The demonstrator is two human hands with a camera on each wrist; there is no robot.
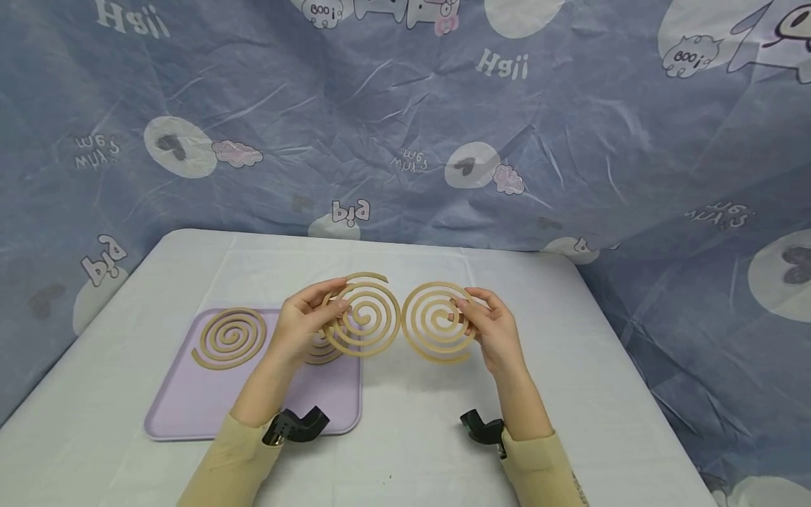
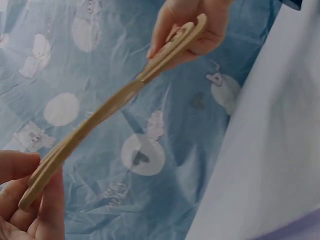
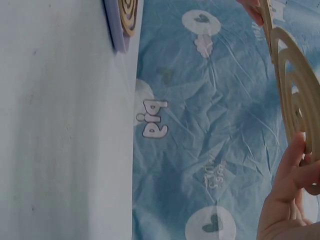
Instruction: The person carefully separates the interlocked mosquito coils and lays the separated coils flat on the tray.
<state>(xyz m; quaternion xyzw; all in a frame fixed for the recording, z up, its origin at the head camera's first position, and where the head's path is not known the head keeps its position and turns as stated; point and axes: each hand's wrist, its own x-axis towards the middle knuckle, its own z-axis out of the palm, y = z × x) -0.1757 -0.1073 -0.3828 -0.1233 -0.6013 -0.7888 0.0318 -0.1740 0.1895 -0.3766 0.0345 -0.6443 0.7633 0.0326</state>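
Two tan mosquito coils are held up over the table, edges meeting between the hands in the head view. My left hand (image 1: 303, 322) pinches the left mosquito coil (image 1: 365, 321) by its outer side, thumb in front; a loose outer end sticks up at its top. My right hand (image 1: 499, 334) grips the right mosquito coil (image 1: 441, 321) by its right side, thumb across the rings. From the left wrist, both appear nearly edge-on, the left coil (image 2: 75, 137) nearer and the right coil (image 2: 167, 55) beyond. Whether the coils are linked where they meet, I cannot tell.
A lilac tray (image 1: 190, 408) lies on the left of the white-covered table (image 1: 570, 380). On it rest one mosquito coil (image 1: 231, 336) at the back left and another coil (image 1: 324, 356) partly behind my left hand. A blue patterned cloth (image 1: 393, 120) hangs behind.
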